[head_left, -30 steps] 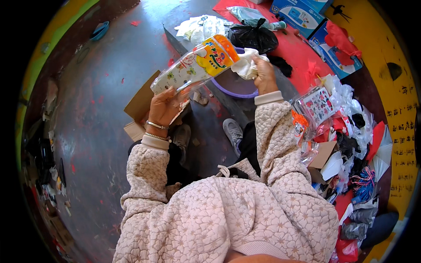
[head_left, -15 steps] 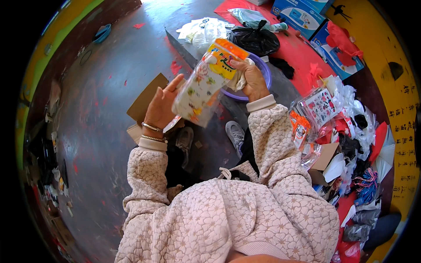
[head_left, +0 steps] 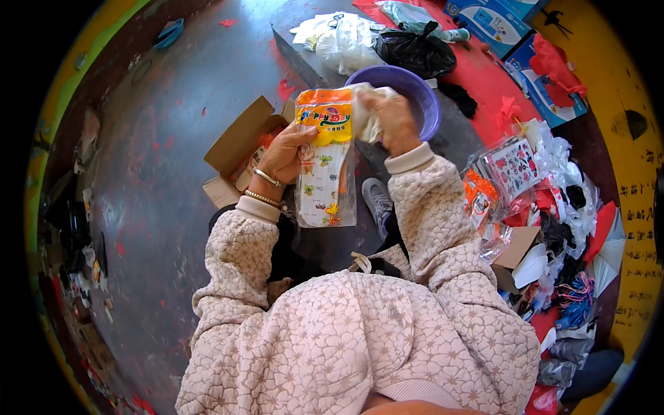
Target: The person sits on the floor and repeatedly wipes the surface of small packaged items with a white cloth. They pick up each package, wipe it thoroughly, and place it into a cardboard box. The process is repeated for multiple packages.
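Note:
A flat plastic packet (head_left: 321,183) with an orange and yellow header hangs upright in front of me, a folded white patterned item showing through it. My left hand (head_left: 283,155) grips its left edge, thumb over the front. My right hand (head_left: 394,121) is closed on a cream cloth (head_left: 366,117), which lies against the packet's upper right edge; this hand is slightly blurred. Behind the right hand stands a purple basin (head_left: 430,104). An open cardboard box (head_left: 238,142) with orange packets inside sits beyond my left wrist, partly covered by it.
Beyond the basin lie a black plastic bag (head_left: 418,55) and clear bags (head_left: 346,45). Blue boxes (head_left: 494,28) stand at the far right on red sheeting. A heap of plastic wrappings (head_left: 553,162) and packets spreads along my right. My shoe (head_left: 377,204) is just below the hands.
The packet has swung from tilted to upright. My left hand, open beside it before, now holds its edge; my right hand has left the packet's header and keeps the cloth.

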Tool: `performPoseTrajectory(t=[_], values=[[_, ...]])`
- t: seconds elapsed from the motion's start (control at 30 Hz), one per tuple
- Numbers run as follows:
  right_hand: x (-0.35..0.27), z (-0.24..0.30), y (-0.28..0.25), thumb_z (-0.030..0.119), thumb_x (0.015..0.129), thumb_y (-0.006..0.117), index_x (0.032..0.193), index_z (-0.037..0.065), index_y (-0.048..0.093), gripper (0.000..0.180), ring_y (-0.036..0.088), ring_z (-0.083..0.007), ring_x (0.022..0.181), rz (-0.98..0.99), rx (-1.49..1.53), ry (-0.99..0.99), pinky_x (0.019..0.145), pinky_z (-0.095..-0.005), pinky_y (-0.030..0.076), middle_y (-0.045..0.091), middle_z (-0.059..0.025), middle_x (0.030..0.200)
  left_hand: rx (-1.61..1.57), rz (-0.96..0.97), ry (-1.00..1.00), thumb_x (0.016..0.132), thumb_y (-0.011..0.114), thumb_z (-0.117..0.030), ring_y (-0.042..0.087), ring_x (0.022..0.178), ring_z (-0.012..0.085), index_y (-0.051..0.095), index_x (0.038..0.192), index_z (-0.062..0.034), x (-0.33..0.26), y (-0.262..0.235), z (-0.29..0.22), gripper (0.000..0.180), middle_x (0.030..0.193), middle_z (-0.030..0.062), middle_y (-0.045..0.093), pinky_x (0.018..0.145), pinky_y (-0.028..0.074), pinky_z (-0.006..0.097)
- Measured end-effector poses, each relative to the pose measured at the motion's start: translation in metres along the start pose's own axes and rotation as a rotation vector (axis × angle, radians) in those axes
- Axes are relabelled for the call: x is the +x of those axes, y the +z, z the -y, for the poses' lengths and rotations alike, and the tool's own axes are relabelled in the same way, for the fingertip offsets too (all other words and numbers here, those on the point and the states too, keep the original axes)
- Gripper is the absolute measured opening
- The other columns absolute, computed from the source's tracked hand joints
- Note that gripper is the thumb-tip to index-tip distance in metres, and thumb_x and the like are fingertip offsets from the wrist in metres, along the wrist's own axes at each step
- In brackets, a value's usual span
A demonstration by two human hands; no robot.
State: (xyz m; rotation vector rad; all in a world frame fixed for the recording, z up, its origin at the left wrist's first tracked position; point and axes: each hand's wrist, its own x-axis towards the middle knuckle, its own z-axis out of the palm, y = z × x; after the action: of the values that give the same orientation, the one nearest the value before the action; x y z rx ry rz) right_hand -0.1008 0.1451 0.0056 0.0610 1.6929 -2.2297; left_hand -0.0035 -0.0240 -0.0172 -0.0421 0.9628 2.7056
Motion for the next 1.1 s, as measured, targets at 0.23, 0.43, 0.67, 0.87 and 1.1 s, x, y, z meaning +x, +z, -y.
performPoseTrajectory(t=[0.23,0.43,0.67,0.87,1.1], values=[[-0.037,0.020,0.019,0.005,0.075,0.059,0.085,0.008,0.062,0.011,0.061,-0.0166,0.058,-0.016,-0.502,-0.984,0.050,-0.0296,0.045,0.063,-0.0075,0.074,-0.036,0.041,0.005,0.084,0.052,-0.005,0.059,0.093,0.0244,0.043,0.114,-0.0013,0.002,-0.010,-0.001,0.032,0.105,0.0133,0.057,0.080,0.050,0.035],[-0.034,-0.010,0.034,0.012,0.071,0.061,0.097,0.012,0.062,0.026,0.060,-0.0240,0.087,0.360,-0.909,-1.222,0.078,-0.0349,0.046,0.063,-0.0060,0.095,0.137,-0.062,0.116,0.080,0.054,0.000,0.058,0.093,0.0228,0.044,0.116,-0.0040,-0.012,0.007,0.000,0.037,0.104,0.0106,0.056,0.080,0.049,0.036],[0.010,0.005,-0.013,0.010,0.078,0.059,0.097,0.008,0.062,0.020,0.063,-0.0268,0.068,-0.176,-1.041,-0.662,0.061,-0.0331,0.049,0.064,-0.0134,0.079,0.079,0.002,0.069,0.082,0.054,-0.005,0.057,0.096,0.0240,0.042,0.116,0.0000,-0.011,-0.002,-0.009,0.037,0.107,0.0133,0.056,0.083,0.048,0.036],[-0.021,0.000,0.015,0.012,0.076,0.060,0.095,0.007,0.063,0.020,0.063,-0.0291,0.078,0.023,-0.561,-0.972,0.066,-0.0355,0.049,0.062,-0.0183,0.087,-0.096,-0.026,0.095,0.088,0.046,-0.015,0.056,0.098,0.0277,0.041,0.118,-0.0004,-0.003,-0.017,-0.006,0.033,0.112,0.0166,0.054,0.085,0.047,0.039],[-0.010,-0.004,0.005,0.007,0.081,0.057,0.100,0.001,0.059,0.020,0.061,-0.0147,0.075,0.221,-0.716,-0.440,0.070,-0.0264,0.049,0.063,-0.0071,0.088,-0.233,0.159,0.059,0.092,0.040,-0.027,0.054,0.102,0.0302,0.041,0.119,-0.0006,-0.014,-0.014,-0.018,0.038,0.115,0.0180,0.052,0.085,0.047,0.042]])
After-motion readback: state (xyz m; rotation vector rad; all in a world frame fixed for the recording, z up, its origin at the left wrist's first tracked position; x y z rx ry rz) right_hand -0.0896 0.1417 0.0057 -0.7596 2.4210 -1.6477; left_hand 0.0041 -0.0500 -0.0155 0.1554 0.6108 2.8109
